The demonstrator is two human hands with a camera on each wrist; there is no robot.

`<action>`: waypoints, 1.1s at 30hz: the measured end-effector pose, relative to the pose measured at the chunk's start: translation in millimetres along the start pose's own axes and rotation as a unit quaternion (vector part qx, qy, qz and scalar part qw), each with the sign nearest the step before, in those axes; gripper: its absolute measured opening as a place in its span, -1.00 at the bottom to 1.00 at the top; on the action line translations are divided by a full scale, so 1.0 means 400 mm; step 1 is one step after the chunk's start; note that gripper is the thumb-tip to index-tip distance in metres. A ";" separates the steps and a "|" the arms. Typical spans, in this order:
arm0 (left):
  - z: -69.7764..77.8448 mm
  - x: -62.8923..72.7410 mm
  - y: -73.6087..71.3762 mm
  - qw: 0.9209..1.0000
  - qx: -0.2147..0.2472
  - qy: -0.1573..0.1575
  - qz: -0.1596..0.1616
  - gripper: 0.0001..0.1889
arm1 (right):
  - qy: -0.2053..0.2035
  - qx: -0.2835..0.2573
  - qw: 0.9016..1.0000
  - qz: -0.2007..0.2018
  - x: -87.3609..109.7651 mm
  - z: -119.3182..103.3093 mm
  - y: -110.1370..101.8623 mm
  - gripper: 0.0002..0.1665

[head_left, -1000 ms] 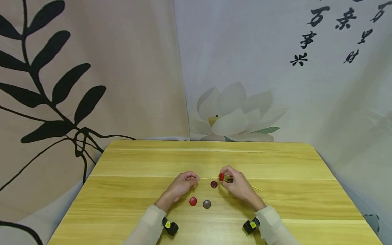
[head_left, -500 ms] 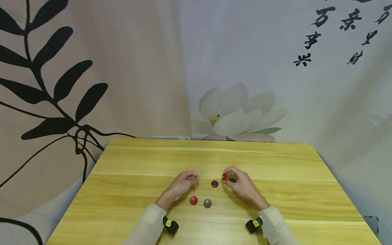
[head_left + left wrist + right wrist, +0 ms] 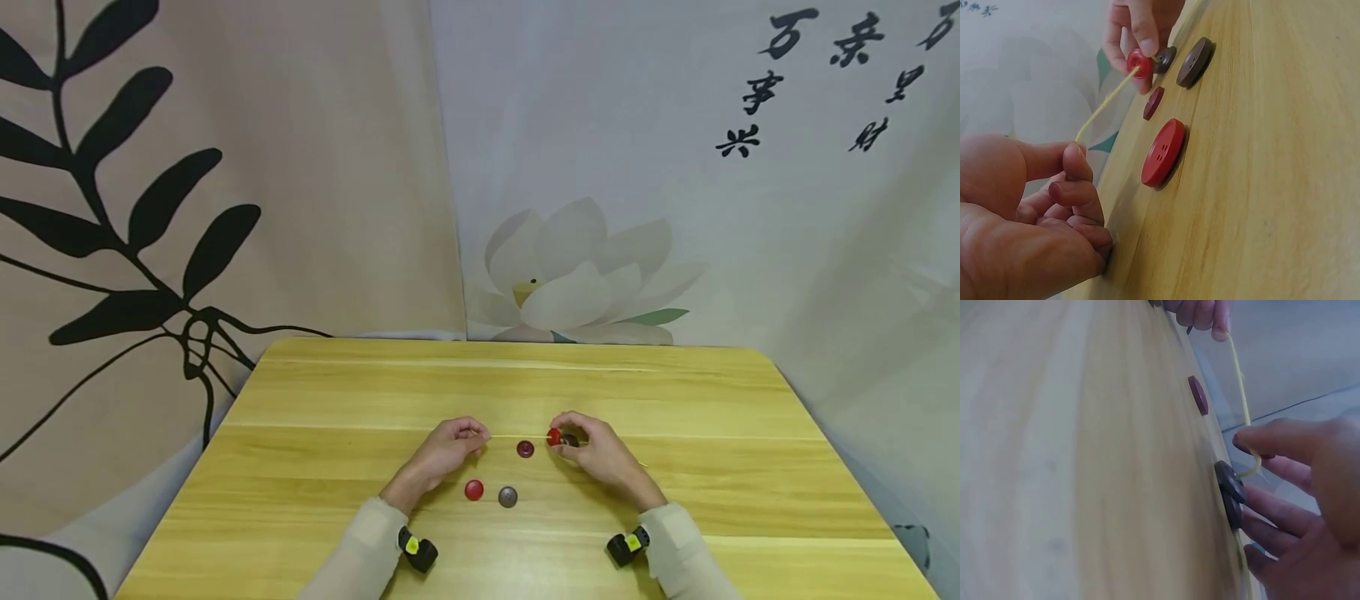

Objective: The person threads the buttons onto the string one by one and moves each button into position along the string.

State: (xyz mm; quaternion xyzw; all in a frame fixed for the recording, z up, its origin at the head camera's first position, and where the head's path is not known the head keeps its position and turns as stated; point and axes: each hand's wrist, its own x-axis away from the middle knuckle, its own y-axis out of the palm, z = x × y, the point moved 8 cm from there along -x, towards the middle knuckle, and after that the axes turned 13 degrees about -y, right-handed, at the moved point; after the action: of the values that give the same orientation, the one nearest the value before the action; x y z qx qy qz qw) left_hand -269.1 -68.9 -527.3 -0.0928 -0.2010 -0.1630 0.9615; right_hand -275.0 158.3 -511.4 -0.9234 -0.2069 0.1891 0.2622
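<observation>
My left hand (image 3: 446, 452) pinches one end of a yellow string (image 3: 1107, 99) between thumb and forefinger. The string runs taut to the right and passes through a red button (image 3: 1139, 62). That button is pinched in the fingertips of my right hand (image 3: 600, 454), just above the table. Dark buttons (image 3: 1230, 487) hang on the same string, close by the right fingers and overlapping in the right wrist view. In that view the right thumb mostly hides the red button. Beyond the dark buttons the string trails down past the right hand.
Loose on the wooden table (image 3: 360, 533) lie a maroon button (image 3: 525, 449), a larger red button (image 3: 474, 490) and a grey-brown button (image 3: 507, 497), between my forearms. A printed curtain (image 3: 345, 167) hangs behind the table's far edge.
My right hand has moved a little right with the red button, and the stretch of string between it and the left hand is longer. The left hand has hardly moved.
</observation>
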 end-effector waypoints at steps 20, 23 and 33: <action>-0.009 0.001 -0.005 0.999 0.016 -0.020 0.019 -0.79 | 0.038 -0.016 0.999 -0.016 0.009 0.031 -0.008 -0.67; -0.007 0.002 -0.007 0.999 0.021 -0.020 0.020 -0.78 | 0.037 -0.017 0.999 -0.020 0.009 0.034 -0.010 -0.68; -0.002 -0.002 -0.008 0.999 0.035 -0.020 0.011 -0.78 | 0.026 -0.029 0.998 -0.040 0.003 0.034 -0.011 -0.76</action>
State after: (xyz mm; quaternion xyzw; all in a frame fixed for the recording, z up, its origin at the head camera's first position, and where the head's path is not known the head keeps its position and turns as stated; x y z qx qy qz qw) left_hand -270.7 -71.7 -527.9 -0.0645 -0.2251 -0.1438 0.9615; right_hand -281.3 167.9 -519.8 -0.9263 -0.2417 0.1485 0.2481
